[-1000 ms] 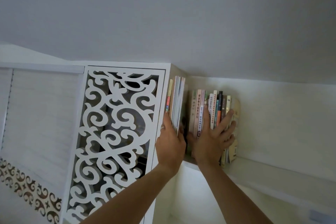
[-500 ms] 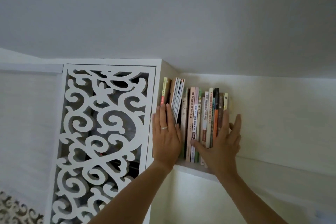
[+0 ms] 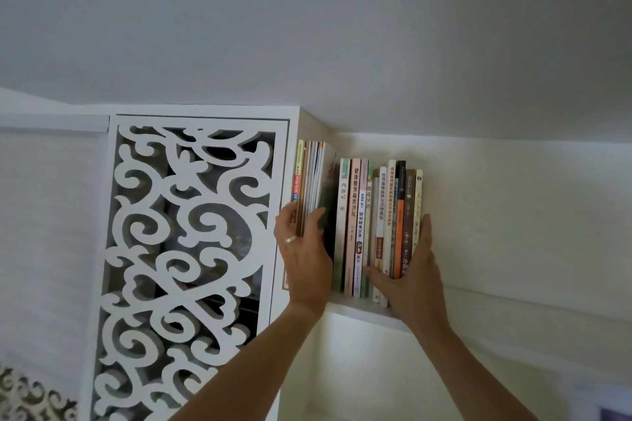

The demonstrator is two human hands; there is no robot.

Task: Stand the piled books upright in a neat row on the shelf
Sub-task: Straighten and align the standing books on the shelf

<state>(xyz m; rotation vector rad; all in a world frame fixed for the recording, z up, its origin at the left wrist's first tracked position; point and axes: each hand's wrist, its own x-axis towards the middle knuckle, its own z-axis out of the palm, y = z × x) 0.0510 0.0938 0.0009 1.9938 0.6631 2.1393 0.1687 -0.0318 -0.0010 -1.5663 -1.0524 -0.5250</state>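
A white shelf board (image 3: 355, 313) high on the wall carries upright books. A group of tall thin books (image 3: 313, 174) leans against the cabinet side at the left. To their right stands a row of paperbacks (image 3: 372, 208), spines outward. My left hand (image 3: 304, 256), wearing a ring, clasps the tall thin books between its thumb and fingers. My right hand (image 3: 415, 280) lies against the right end of the row, fingers up along the last cover, thumb across the lower spines. A narrow dark gap separates the two groups.
A white cabinet with a carved scroll lattice panel (image 3: 184, 249) borders the shelf on the left. The ceiling (image 3: 342, 27) is close above the books. The shelf ledge (image 3: 513, 328) runs on to the right along a pale wall.
My right hand has shifted from the spines to the right end of the row, and the books now stand straighter. My left hand has closed around the tall thin books.
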